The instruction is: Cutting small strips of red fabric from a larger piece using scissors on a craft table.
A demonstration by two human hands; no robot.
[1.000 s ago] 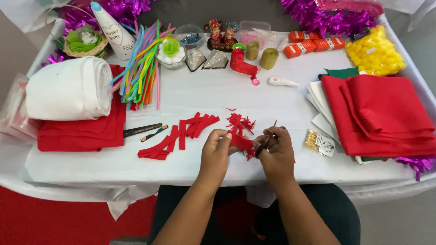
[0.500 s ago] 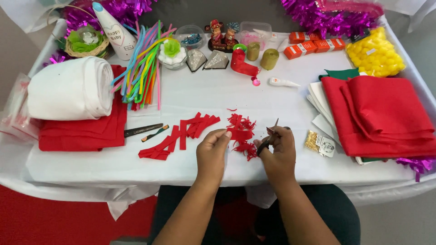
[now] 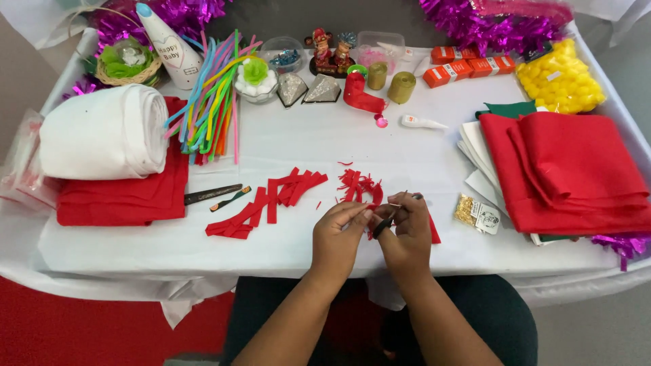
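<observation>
The right hand (image 3: 407, 227) is wrapped tight around small scissors (image 3: 384, 224). The left hand (image 3: 346, 230) pinches a red strip (image 3: 432, 230) right at the blades, so it stays flat for a snip. Red scraps (image 3: 359, 184) lie just above both hands. More strips (image 3: 268, 203) sit left of them.

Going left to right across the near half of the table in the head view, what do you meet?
White fabric roll → black pen-like tool → loose red felt strips → left hand → right hand holding scissors → small packet of gold bits → folded red felt.
</observation>
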